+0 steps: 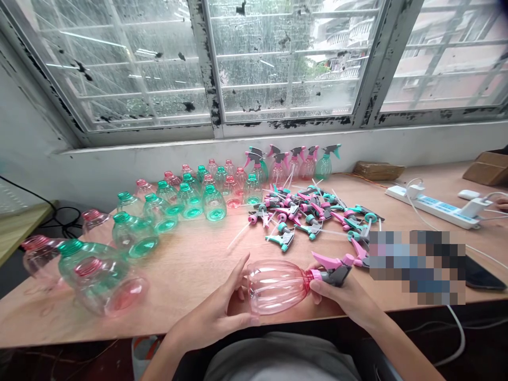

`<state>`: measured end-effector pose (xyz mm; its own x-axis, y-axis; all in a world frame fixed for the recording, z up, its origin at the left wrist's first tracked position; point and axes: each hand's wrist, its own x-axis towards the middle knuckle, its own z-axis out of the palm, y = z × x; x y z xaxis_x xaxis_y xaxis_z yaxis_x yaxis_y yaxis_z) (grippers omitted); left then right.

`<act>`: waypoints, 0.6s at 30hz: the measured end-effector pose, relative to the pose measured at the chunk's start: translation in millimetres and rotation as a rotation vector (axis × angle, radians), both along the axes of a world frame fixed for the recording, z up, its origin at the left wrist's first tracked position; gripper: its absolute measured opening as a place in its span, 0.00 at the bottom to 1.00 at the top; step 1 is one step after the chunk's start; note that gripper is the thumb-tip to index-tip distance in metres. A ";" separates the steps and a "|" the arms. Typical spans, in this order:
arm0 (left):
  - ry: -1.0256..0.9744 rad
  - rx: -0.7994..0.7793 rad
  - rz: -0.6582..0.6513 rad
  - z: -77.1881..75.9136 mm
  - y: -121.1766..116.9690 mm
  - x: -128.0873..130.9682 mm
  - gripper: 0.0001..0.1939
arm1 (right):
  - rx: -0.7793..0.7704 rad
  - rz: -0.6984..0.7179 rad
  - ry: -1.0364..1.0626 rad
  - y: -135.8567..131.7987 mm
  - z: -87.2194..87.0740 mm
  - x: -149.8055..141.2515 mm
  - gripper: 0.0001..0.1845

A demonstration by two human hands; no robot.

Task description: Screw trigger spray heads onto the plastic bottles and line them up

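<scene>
A clear pink spray bottle [277,287] lies sideways between my hands near the table's front edge, its base to the left. My left hand [222,309] is curved around the base, thumb below and fingers behind. At the neck, my right hand [347,299] pinches the pink collar of the trigger spray head [335,271], which sits on the bottle's mouth. The head has a grey body and a pink trigger pointing up and left. Just beyond lies a pile of loose trigger spray heads [305,209], pink, green and grey, with thin white tubes.
Open green bottles [214,203] and pink bottles [93,286] stand in rows at the left. Several bottles with spray heads [307,164] line the back wall. A power strip [434,206], white cables, a dark phone [482,272] and a cardboard piece [379,170] are at the right.
</scene>
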<state>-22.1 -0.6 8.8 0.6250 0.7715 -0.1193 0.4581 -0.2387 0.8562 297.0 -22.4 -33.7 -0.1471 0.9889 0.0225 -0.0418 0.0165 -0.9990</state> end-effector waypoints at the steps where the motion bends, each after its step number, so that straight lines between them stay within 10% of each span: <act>1: 0.012 -0.003 0.006 -0.3 0.2 -0.4 0.55 | -0.006 0.000 0.002 0.1 -0.3 -0.2 0.19; 18: 0.001 0.020 0.019 2.0 -2.6 1.5 0.50 | 0.022 -0.018 0.002 0.8 2.3 -2.6 0.19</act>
